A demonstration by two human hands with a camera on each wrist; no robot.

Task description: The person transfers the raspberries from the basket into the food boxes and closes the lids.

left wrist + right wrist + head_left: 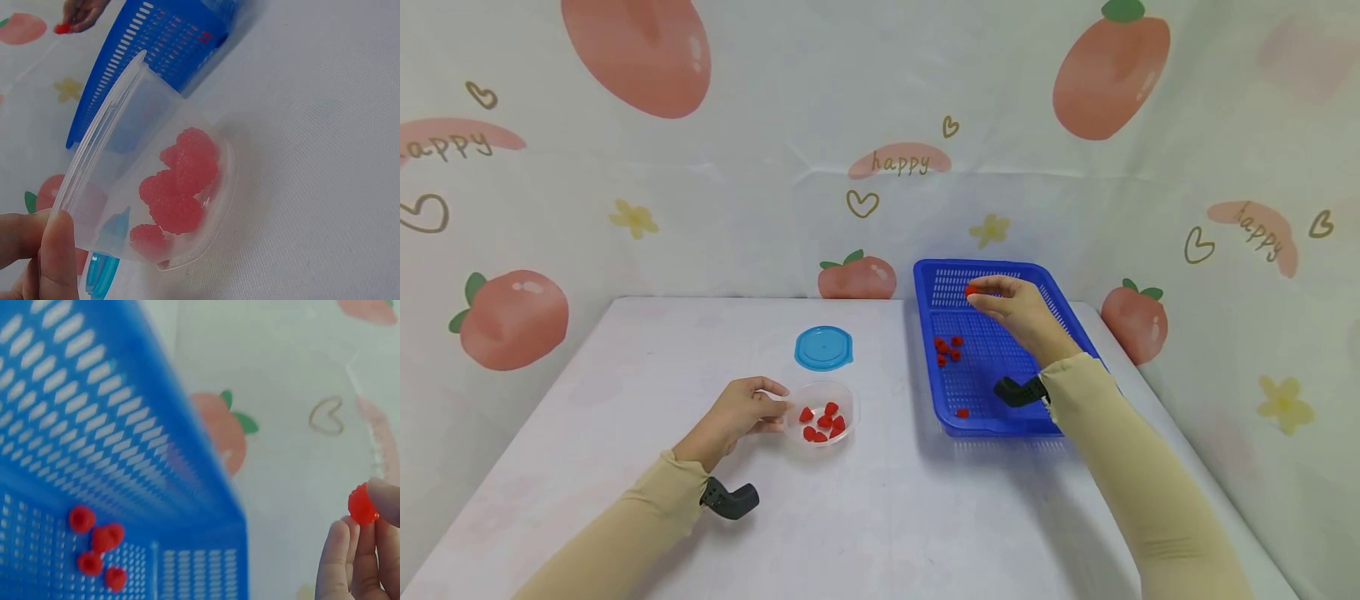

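Observation:
My left hand (pixel 742 415) pinches the rim of a clear plastic tub (pixel 125 169) between thumb and fingers. Several red raspberries (pixel 178 209) lie on the tub's bottom. Over the far part of a blue basket (pixel 927 333), my right hand (pixel 1017 310) pinches one raspberry (pixel 362 504) between thumb and fingertips. More raspberries (pixel 100 539) sit in a group on the basket's left side, and a single raspberry (pixel 962 412) lies near its front wall.
A blue lid (pixel 823 347) lies flat on the white table (pixel 880 517) behind the tub. The basket stands right of the tub. A patterned cloth (pixel 760 167) rises behind the table and along its sides.

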